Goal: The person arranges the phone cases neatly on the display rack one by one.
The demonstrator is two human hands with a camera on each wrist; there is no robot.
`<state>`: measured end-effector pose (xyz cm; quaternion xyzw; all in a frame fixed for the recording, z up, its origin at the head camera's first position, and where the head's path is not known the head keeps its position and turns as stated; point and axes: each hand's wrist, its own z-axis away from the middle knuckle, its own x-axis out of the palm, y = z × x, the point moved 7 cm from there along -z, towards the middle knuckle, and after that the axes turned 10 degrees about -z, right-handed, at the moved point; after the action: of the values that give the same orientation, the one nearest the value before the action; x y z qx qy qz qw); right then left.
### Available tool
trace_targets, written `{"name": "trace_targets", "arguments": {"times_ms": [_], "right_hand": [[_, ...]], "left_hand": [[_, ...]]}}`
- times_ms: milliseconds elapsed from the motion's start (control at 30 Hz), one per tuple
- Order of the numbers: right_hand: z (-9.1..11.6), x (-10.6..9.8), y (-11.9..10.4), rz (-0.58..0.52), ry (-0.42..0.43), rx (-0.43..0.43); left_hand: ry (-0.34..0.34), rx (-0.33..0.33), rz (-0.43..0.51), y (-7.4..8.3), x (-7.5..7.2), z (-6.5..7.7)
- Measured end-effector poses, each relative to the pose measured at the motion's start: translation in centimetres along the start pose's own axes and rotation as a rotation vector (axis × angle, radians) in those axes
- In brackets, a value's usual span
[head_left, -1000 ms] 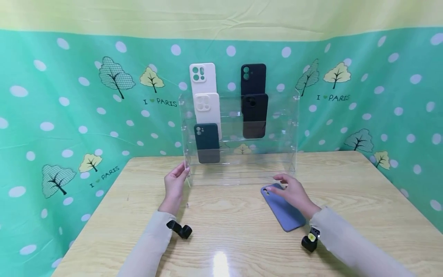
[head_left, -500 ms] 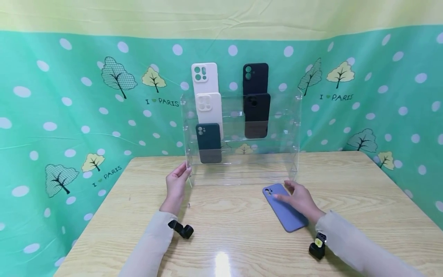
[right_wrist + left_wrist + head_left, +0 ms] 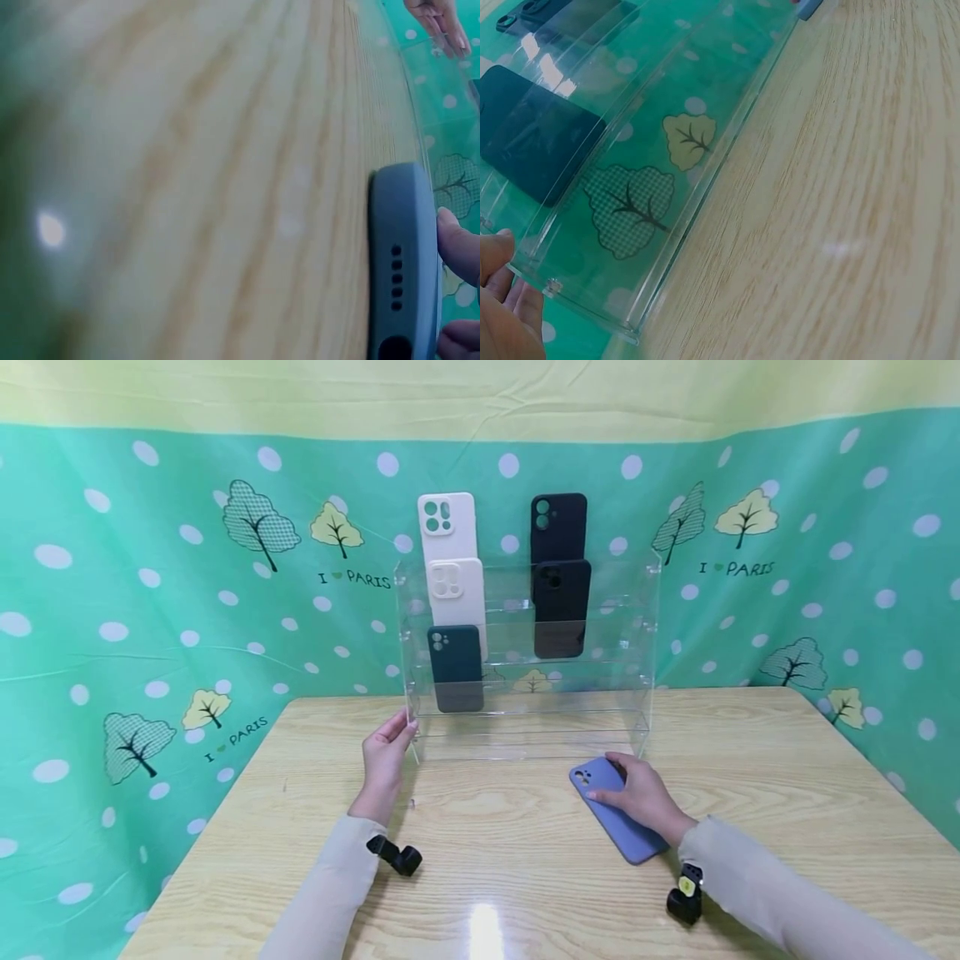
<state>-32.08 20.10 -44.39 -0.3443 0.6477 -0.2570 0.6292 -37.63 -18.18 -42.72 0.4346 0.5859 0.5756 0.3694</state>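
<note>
A clear acrylic display rack [image 3: 570, 722] stands upright on the table. My left hand [image 3: 385, 758] grips its lower left side edge, thumb in front and fingers behind, as the left wrist view also shows. A blue-grey phone case [image 3: 621, 828] lies flat, back up, before the rack's right end. Over its upper part is my right hand [image 3: 647, 797], thumb by the left edge and fingers at the far right edge, holding it lightly. In the right wrist view, the lower edge of the case, with its row of holes, faces the camera.
Two white phone cases [image 3: 455, 602] and a dark green case [image 3: 458, 670] fill the rack's left column. Two black cases [image 3: 562, 610] stand to the right on upper tiers. A patterned green curtain [image 3: 247, 610] hangs behind the wooden table [image 3: 480, 843].
My right hand has drawn back from the camera-hole end, and its thumb has shifted to the left edge of the blue-grey case. The left hand keeps its grip; the view shifts slightly.
</note>
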Motion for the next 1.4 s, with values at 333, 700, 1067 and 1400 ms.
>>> {"name": "trace_targets", "arguments": {"times_ms": [333, 700, 1067, 1400], "right_hand": [[0.0, 0.0, -1.7, 0.008, 0.009, -0.128], [-0.5, -1.9, -2.4, -0.097, 0.102, -0.106], [-1.7, -4.6, -4.9, -0.283, 0.084, -0.024], [-2.1, -6.6, -8.0, -0.438, 0.105, -0.042]], "left_hand": [[-0.003, 0.011, -0.007, 0.2, 0.2, 0.1], [-0.013, -0.015, -0.005, 0.0, 0.4, 0.0], [-0.013, -0.002, -0.028, 0.2, 0.2, 0.0], [-0.007, -0.009, -0.012, 0.1, -0.1, 0.1]]}}
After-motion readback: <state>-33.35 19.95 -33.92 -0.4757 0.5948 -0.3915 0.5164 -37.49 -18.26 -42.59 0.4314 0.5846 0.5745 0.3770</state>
